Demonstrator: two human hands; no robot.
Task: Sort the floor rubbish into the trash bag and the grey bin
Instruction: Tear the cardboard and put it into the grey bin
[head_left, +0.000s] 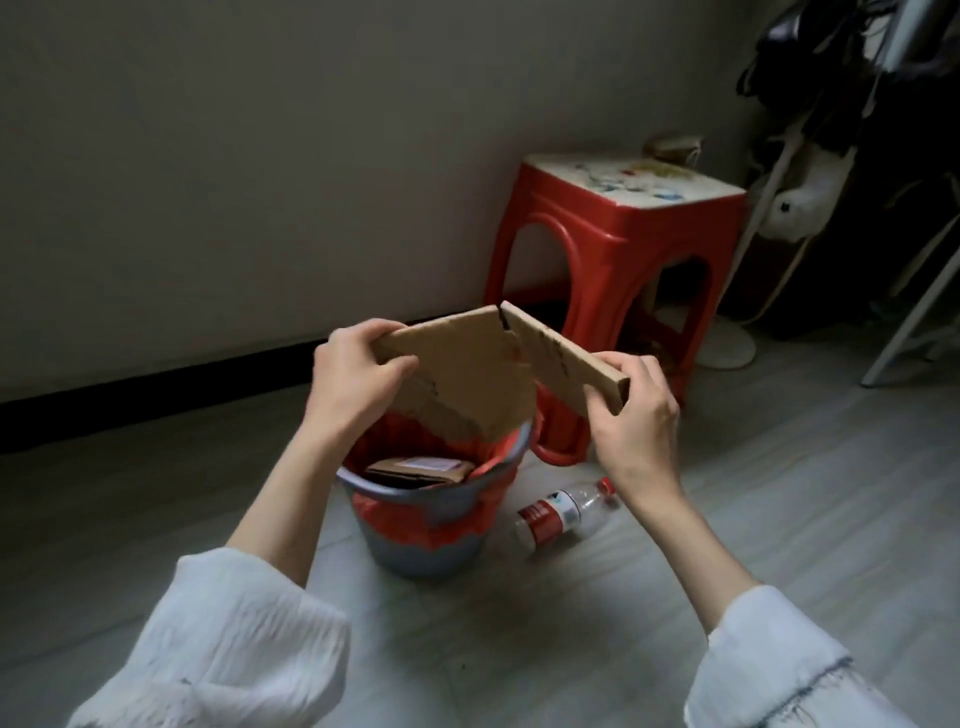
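Note:
A flattened brown cardboard piece (467, 374) is held above the grey bin (415, 551), bent and partly torn at its top middle. My left hand (358, 379) grips its left end. My right hand (631, 410) grips its right end. The bin stands on the floor, lined with a red trash bag (457, 519) whose edge folds over the rim. Inside the bin lies more folded cardboard with a white label (415, 470). An empty clear plastic bottle (563, 512) with a red label and red cap lies on the floor just right of the bin.
A red plastic stool (618, 260) stands behind the bin against the wall. To the right are a white fan base (727, 348), cables, dark hanging items and a metal frame leg (909, 322). Grey floor tiles spread around the bin.

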